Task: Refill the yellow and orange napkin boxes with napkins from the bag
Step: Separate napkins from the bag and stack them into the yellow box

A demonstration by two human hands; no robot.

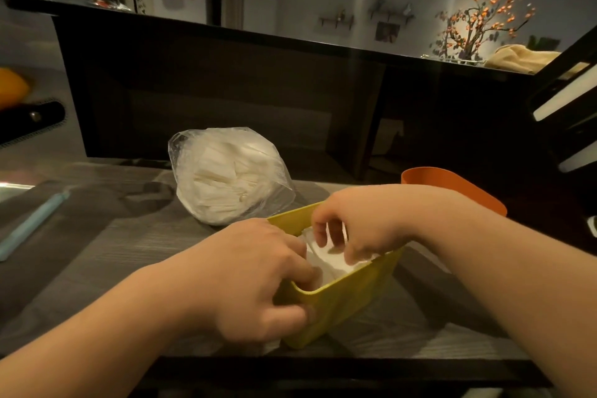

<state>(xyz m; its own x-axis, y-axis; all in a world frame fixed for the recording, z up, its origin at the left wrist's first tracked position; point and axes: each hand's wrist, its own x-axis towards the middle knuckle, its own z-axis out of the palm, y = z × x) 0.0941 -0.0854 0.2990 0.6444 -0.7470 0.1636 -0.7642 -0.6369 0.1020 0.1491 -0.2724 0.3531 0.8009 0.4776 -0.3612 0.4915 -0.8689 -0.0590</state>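
My left hand [255, 278] grips the near corner of the yellow box [342, 297], thumb pressed on the outer wall and fingers curled over the rim. The yellow box stands on the table [113, 252], tilted a little. My right hand [352, 223] reaches in from above it, fingers curled down onto the white napkins [326, 260] inside; I cannot tell whether they pinch any. Behind the yellow box to the right stands the orange box [452, 184], partly hidden by my right arm. Behind it to the left lies the clear bag [232, 174], bulging with napkins. Far left of the yellow box lies a pale blue stick [32, 223].
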